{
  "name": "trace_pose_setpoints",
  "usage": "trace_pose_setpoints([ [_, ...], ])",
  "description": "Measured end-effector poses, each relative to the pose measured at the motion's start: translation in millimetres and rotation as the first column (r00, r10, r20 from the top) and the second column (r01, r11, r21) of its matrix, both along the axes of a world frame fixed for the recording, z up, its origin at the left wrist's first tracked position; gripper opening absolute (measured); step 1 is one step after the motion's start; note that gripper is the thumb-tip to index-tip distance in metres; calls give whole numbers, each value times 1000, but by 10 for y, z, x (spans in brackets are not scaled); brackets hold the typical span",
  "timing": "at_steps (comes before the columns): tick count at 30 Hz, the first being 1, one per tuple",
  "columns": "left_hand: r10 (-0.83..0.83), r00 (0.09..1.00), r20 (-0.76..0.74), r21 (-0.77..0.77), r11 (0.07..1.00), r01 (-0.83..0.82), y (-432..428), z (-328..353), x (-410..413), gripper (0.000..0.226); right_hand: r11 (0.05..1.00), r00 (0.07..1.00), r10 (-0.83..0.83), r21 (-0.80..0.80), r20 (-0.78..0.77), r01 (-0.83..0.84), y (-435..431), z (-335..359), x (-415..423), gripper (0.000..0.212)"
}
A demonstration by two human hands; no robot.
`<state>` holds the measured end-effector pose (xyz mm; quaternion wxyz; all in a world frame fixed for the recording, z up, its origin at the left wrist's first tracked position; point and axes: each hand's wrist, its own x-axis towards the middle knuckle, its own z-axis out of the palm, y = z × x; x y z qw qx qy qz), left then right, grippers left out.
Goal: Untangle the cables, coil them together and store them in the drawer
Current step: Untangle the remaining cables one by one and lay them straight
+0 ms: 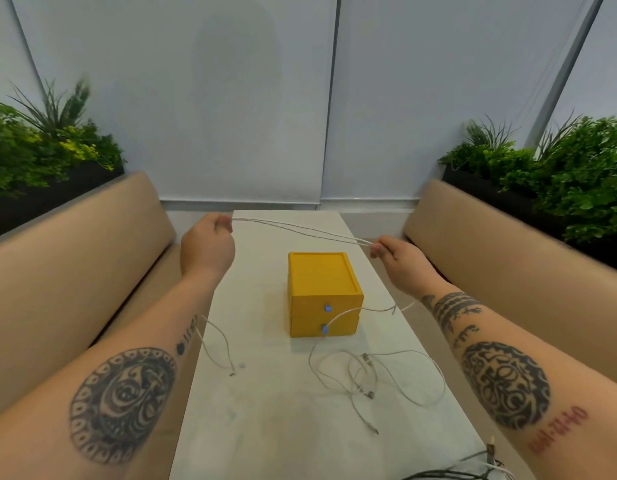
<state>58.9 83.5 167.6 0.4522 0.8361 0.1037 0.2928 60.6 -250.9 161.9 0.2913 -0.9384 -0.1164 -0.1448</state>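
Forearms (127, 393) wide, your left hand (206, 247) and right hand (400, 261) pinch the white cables (300, 230) taut at 12 o'clock, probably straightening them.

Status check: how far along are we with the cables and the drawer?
Early. Nothing is coiled or stored, and the yellow drawer box is closed. In hand: the left hand and right hand hold white cable strands stretched above the box. Left: the loose tangle on the table, then coiling and storing.

Matt yellow plastic drawer box (322, 280); smooth white rubbery cables (369, 375); pale, smooth, slightly glossy counter (265, 410); tan leather-like seats (75, 254).
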Motion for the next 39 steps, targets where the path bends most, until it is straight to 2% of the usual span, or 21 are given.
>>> trace_pose_setpoints([
  [6, -184, 966, -182, -66, 982, 174, -37, -333, 48, 31, 982, 998, -39, 184, 39, 31, 130, 139, 21, 27],
  [10, -256, 926, -276, -53, 966, 251, -140, -340, 1, 30, 989, 993, -40, 149, 112, 23, 239, 316, 21, 27],
  [15, -210, 952, -224, 53, 973, 227, -414, -73, -75, 61, 992, 988, -14, 126, 154, -5, 315, 464, 2, 29],
  [18, -303, 951, -61, 49, 951, 307, -626, 106, -175, 62, 995, 989, 51, 78, 136, -62, 354, 523, -7, 29],
  [20, -476, 879, 17, -5, 879, 476, -769, 177, -240, 65, 994, 988, 105, 15, 115, -108, 411, 543, -24, 28],
  [23, -643, 760, -99, 50, 759, 649, -949, 218, -244, 61, 985, 976, 175, -12, 126, -175, 499, 575, -51, 26],
  [26, -599, 786, -153, 141, 774, 617, -1006, 198, -242, 37, 978, 973, 203, 17, 111, -206, 461, 629, -82, 25],
  [30, -462, 875, -143, 389, 787, 479, -840, 244, -229, 26, 966, 972, 233, -123, 17, -229, 272, 619, -119, 23],
  [32, -372, 928, -34, 400, 846, 354, -718, 327, -170, 20, 976, 980, 194, -112, 45, -188, 157, 597, -118, 23],
  [35, -291, 950, 115, 396, 890, 224, -626, 450, -117, 24, 990, 987, 139, -39, 75, -137, 32, 583, -127, 25],
  [39, -259, 953, 155, 416, 893, 175, -631, 469, -96, 24, 991, 988, 137, -4, 64, -137, 40, 569, -136, 26],
])
